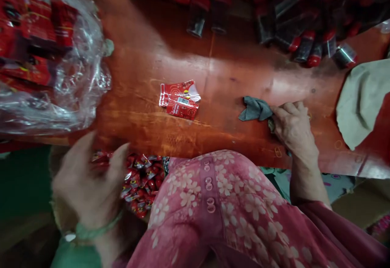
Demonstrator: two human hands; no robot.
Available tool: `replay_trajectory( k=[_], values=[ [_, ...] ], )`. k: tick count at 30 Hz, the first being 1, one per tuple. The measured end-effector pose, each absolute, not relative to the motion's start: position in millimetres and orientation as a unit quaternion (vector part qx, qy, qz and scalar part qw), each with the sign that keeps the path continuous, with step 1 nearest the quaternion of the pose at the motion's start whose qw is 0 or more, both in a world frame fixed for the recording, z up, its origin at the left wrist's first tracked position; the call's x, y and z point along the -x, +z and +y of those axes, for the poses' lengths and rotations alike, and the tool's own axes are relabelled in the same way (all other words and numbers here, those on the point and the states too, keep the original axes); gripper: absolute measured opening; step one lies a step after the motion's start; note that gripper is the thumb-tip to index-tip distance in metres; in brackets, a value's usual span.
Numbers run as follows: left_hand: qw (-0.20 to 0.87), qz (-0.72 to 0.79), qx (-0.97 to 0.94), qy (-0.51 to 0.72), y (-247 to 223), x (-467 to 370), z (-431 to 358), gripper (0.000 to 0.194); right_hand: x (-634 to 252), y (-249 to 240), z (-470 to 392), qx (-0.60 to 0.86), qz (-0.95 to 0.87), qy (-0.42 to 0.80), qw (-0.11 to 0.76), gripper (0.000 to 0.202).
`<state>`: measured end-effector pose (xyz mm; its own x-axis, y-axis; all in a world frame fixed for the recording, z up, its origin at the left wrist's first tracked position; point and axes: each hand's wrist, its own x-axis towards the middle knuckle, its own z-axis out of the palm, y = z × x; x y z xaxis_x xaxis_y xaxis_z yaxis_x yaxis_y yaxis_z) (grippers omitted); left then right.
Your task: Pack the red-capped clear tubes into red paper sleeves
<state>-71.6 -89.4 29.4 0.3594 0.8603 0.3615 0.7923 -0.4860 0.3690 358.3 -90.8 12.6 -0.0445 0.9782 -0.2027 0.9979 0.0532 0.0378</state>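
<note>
A worn, glossy red-brown table (137,65) spans the view. Red-capped jars (284,36) clutter its far edge toward the right; a clear plastic bag (83,93) of red packets (39,20) crowds the left end. Below the near edge, small red-wrapped pieces (146,182) sit heaped, beside the blurred left hand (91,174), fingers spread. A pale cloth (362,97) lies at the right end. Red wrappers (179,101) lie mid-table; right of them, the right hand (292,124) grips a grey rag (256,109).

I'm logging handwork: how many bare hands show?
2: the blurred left hand, by the near edge of the reddish wooden table; the right hand, holding a crumpled grey cloth.
</note>
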Motion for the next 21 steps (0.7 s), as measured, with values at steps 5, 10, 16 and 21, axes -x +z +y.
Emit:
replay_trajectory(
  k=[5, 10, 16, 21],
  values=[
    [0.219, 0.324, -0.899, 0.197, 4.9, -92.4, -37.0, 0.053, -367.5, 0.4, -95.2, -0.656, 0.754, -0.023, -0.034, 0.035],
    [0.174, 0.245, -0.947, 0.116, -21.0, -189.7, -26.9, 0.043, -382.3, 3.4, -100.4, -0.681, 0.727, -0.033, -0.083, 0.029],
    [0.234, 0.267, -0.929, 0.104, -41.4, -210.7, -13.4, 0.038, -392.5, 3.6, -96.0, -0.709, 0.688, -0.092, -0.123, 0.014],
    [0.278, 0.29, -0.903, 0.149, -31.0, -210.9, -5.1, 0.057, -400.0, 8.8, -91.3, -0.706, 0.703, -0.081, -0.034, 0.019]
  ],
)
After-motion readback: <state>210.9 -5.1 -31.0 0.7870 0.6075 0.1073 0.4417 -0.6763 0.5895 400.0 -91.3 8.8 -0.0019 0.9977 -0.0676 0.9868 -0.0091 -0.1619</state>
